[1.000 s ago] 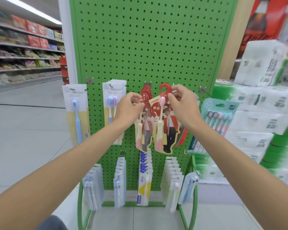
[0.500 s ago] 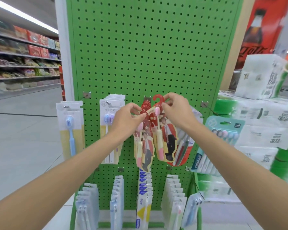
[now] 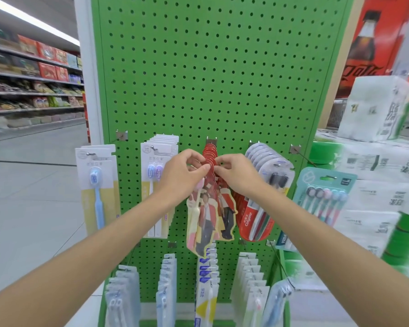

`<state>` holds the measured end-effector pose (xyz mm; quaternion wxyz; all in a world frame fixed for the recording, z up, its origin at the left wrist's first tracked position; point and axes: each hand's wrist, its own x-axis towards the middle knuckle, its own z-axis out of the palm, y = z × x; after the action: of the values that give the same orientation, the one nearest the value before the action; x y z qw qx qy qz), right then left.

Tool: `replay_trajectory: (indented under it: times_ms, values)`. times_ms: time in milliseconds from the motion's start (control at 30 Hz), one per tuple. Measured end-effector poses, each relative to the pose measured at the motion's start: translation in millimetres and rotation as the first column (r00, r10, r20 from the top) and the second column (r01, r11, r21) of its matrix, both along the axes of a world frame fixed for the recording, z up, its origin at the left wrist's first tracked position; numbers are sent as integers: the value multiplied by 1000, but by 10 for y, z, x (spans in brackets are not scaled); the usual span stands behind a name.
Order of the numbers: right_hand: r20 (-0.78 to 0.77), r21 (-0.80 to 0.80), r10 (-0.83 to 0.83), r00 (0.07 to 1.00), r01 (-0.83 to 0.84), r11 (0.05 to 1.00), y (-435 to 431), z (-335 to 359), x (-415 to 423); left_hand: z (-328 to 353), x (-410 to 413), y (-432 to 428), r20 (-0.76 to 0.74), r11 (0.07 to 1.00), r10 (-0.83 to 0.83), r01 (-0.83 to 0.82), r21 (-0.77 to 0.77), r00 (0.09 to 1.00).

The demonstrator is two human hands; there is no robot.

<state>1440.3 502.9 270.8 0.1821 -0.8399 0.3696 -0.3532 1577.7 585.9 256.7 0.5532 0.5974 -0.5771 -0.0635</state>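
A green pegboard rack (image 3: 210, 79) stands in front of me with toothbrush packs on hooks. At its middle hook hang several red toothbrush packs (image 3: 210, 152) printed with a figure in a red jacket. My left hand (image 3: 182, 171) pinches the top of the front red pack (image 3: 204, 223) from the left. My right hand (image 3: 236, 173) pinches the red hanger tab of a pack at the hook from the right. Both hands meet at the hook's outer end; the tab and the hook tip are mostly hidden by my fingers.
White single-brush packs (image 3: 97, 185) and twin-brush packs (image 3: 157, 178) hang to the left, Colgate packs (image 3: 255, 215) and a teal multi-brush pack (image 3: 324, 197) to the right. More packs (image 3: 168, 286) hang on a lower row. Stacked tissue bales (image 3: 376, 175) stand at right. A shop aisle (image 3: 33, 185) opens at left.
My right hand brought the red pack in toward the middle hook and my hands drew together there. The view rose and closed in on the rack.
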Motion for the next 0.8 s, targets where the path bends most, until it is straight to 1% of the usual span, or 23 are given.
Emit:
replay_trajectory:
  times_ms: [100,200,267,367,433,500,533,633,800]
  values:
    - [-34,-60,5,999,-7,998,31,19,3,-7,4,5,-18,1000,-5,5,-2,1000]
    - [66,-140,-64,996,73,987,-25,162,0,-5,8,4,-30,1000,-8,8,-5,1000]
    - [48,-157,-75,996,82,984,-97,277,23,-1,6,4,-30,1000,-3,3,-4,1000]
    - [-88,-100,-30,996,21,995,-166,378,91,-5,-6,8,-27,1000,-4,4,-3,1000]
    - [-132,-31,-8,991,4,1000,-201,404,131,-13,-13,9,-24,1000,2,-2,0,1000]
    - [-117,13,1,993,1,1000,-210,420,146,-16,-18,11,-27,1000,4,-4,-2,1000]
    - [-107,10,-6,994,7,1000,-216,432,140,-16,-22,12,-30,1000,3,-3,-2,1000]
    - [-117,-54,-55,992,49,997,-183,495,74,-1,-35,12,-27,1000,5,-5,-3,1000]
    - [-88,-75,-126,988,119,990,-102,555,-121,5,-73,24,-36,1000,8,-9,-18,999]
